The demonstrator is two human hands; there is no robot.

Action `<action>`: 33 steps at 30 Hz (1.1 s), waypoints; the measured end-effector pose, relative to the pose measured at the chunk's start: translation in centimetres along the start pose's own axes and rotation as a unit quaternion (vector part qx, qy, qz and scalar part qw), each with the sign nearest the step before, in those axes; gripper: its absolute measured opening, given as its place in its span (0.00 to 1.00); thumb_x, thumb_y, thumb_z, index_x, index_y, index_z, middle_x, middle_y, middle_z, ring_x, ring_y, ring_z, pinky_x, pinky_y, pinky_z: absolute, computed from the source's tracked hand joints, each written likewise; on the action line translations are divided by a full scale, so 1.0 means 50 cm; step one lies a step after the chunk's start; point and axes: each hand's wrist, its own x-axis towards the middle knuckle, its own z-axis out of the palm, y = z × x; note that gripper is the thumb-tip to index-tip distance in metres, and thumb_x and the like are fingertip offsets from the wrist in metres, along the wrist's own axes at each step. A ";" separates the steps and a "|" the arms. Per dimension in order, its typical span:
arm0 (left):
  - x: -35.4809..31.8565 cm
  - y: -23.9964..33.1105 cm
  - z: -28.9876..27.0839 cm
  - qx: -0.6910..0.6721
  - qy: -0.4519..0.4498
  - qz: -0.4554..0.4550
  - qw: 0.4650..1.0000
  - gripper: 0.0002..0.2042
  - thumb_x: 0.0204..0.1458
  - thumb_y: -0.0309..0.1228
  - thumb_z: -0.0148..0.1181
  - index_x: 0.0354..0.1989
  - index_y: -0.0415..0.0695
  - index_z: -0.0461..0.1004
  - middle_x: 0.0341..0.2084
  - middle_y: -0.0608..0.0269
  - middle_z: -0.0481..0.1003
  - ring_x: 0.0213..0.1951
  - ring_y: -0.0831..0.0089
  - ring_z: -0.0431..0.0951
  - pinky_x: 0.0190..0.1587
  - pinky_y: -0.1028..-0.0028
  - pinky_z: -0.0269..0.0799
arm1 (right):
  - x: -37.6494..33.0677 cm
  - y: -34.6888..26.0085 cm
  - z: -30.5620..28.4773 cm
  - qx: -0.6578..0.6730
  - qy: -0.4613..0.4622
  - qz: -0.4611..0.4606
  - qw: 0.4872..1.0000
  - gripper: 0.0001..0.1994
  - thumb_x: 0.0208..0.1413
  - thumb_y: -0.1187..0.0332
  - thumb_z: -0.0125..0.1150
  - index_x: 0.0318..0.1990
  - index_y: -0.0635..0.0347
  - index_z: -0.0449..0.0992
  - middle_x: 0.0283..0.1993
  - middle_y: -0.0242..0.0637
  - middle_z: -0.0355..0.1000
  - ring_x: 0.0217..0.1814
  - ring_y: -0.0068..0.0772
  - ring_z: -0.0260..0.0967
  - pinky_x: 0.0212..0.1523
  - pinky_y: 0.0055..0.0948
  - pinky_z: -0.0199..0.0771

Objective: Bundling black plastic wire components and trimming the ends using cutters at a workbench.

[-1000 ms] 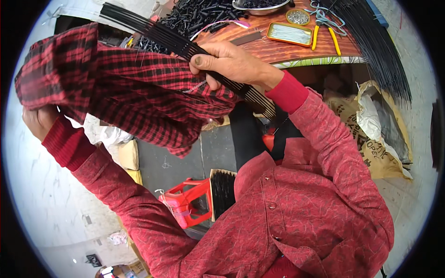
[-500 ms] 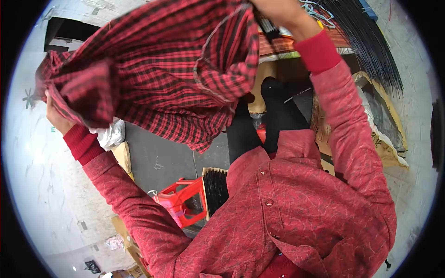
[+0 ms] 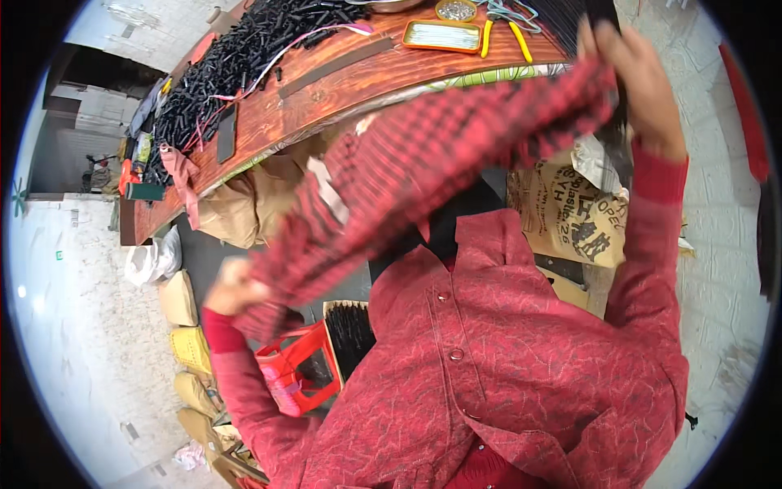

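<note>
A red-and-black checked cloth [image 3: 423, 175] is stretched slantwise in front of me, folded lengthwise and smeared by motion. My left hand [image 3: 236, 285] is closed on its lower left end, above a red plastic stool [image 3: 281, 363]. At the upper right, my right hand [image 3: 643, 85] grips the other end near the table's right side, partly blurred. A pale strip [image 3: 327, 191] shows on the cloth. Its middle hangs over my lap and hides part of the table's front edge.
A wooden table [image 3: 326, 90] carries a heap of short black pieces [image 3: 236, 65], a yellow tray [image 3: 442, 36] of thin rods and yellow-handled pliers [image 3: 509, 42]. A printed brown sack [image 3: 570, 212] stands at right. Several sacks line the left, near a box of black bristles [image 3: 350, 334].
The cloth has gone from hanging wide at the upper left to a narrow slanting band. My left hand moved down and right, my right hand moved right. More tabletop shows.
</note>
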 end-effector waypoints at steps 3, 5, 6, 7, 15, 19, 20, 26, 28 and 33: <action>-0.012 0.068 0.202 -0.090 -0.272 -0.076 0.955 0.11 0.48 0.31 0.68 0.27 0.40 0.72 0.25 0.70 0.68 0.31 0.79 0.68 0.33 0.72 0.66 | -0.125 0.029 -0.026 0.128 -0.185 0.176 0.958 0.17 0.64 0.55 0.53 0.35 0.63 0.71 0.31 0.30 0.68 0.31 0.19 0.61 0.34 0.21 0.61; 0.021 0.100 0.237 -0.021 -0.362 -0.046 0.931 0.09 0.50 0.29 0.68 0.30 0.40 0.73 0.26 0.71 0.69 0.32 0.80 0.69 0.34 0.74 0.67 | -0.189 0.034 -0.046 0.109 -0.215 0.211 0.947 0.17 0.64 0.55 0.53 0.36 0.63 0.70 0.31 0.29 0.69 0.28 0.18 0.61 0.31 0.19 0.61; 0.038 0.101 0.238 -0.074 -0.415 -0.043 0.906 0.11 0.51 0.31 0.67 0.37 0.40 0.74 0.30 0.68 0.73 0.36 0.78 0.72 0.38 0.72 0.69 | -0.209 0.029 -0.052 0.145 -0.228 0.275 0.923 0.17 0.65 0.55 0.52 0.36 0.63 0.70 0.30 0.29 0.68 0.25 0.17 0.61 0.28 0.18 0.61; 0.055 0.104 0.242 -0.124 -0.465 -0.041 0.876 0.14 0.52 0.32 0.66 0.44 0.39 0.76 0.34 0.65 0.78 0.40 0.77 0.74 0.42 0.70 0.71 | -0.223 0.030 -0.058 0.181 -0.238 0.337 0.893 0.17 0.65 0.55 0.51 0.37 0.64 0.70 0.30 0.29 0.68 0.22 0.15 0.60 0.24 0.16 0.60; 0.337 0.105 0.391 -0.081 0.000 0.174 0.981 0.26 0.52 0.26 0.62 0.61 0.42 0.65 0.51 0.59 0.72 0.49 0.72 0.72 0.54 0.71 0.69 | -0.186 0.037 -0.003 0.178 -0.284 0.303 0.892 0.15 0.66 0.59 0.48 0.37 0.64 0.69 0.29 0.30 0.69 0.18 0.15 0.61 0.21 0.17 0.61; 0.454 0.164 0.554 0.029 0.130 0.295 0.946 0.31 0.44 0.34 0.68 0.60 0.60 0.67 0.51 0.51 0.67 0.49 0.52 0.74 0.48 0.59 0.74 | -0.193 0.030 -0.013 0.175 -0.296 0.302 0.889 0.16 0.66 0.57 0.49 0.36 0.64 0.69 0.33 0.34 0.72 0.18 0.15 0.62 0.21 0.16 0.62; 0.463 0.175 0.587 0.037 0.110 0.247 0.962 0.25 0.45 0.33 0.68 0.55 0.53 0.72 0.48 0.50 0.68 0.46 0.52 0.74 0.47 0.61 0.74 | -0.192 0.026 -0.015 0.173 -0.296 0.301 0.890 0.16 0.66 0.57 0.49 0.36 0.64 0.69 0.33 0.34 0.72 0.18 0.15 0.62 0.21 0.16 0.62; 0.505 0.197 0.590 -0.001 0.140 0.226 0.964 0.08 0.47 0.34 0.66 0.35 0.46 0.78 0.38 0.55 0.74 0.36 0.56 0.77 0.39 0.62 0.75 | -0.162 0.008 -0.012 0.173 -0.261 0.309 0.898 0.15 0.66 0.58 0.49 0.35 0.62 0.67 0.38 0.40 0.76 0.17 0.13 0.61 0.20 0.15 0.63; 0.471 0.279 0.587 -0.121 0.186 0.299 0.928 0.07 0.50 0.31 0.62 0.35 0.44 0.77 0.32 0.55 0.75 0.34 0.56 0.77 0.37 0.63 0.74 | -0.155 0.007 -0.009 0.165 -0.253 0.299 0.905 0.15 0.66 0.58 0.48 0.34 0.62 0.67 0.40 0.43 0.78 0.16 0.13 0.61 0.20 0.15 0.63; 0.375 0.414 0.577 -0.301 0.054 0.363 0.880 0.05 0.53 0.23 0.57 0.36 0.39 0.76 0.35 0.57 0.76 0.40 0.66 0.76 0.45 0.69 0.71 | -0.101 0.005 -0.011 0.160 -0.266 0.253 0.916 0.15 0.67 0.58 0.48 0.34 0.62 0.67 0.41 0.46 0.78 0.16 0.14 0.60 0.20 0.15 0.62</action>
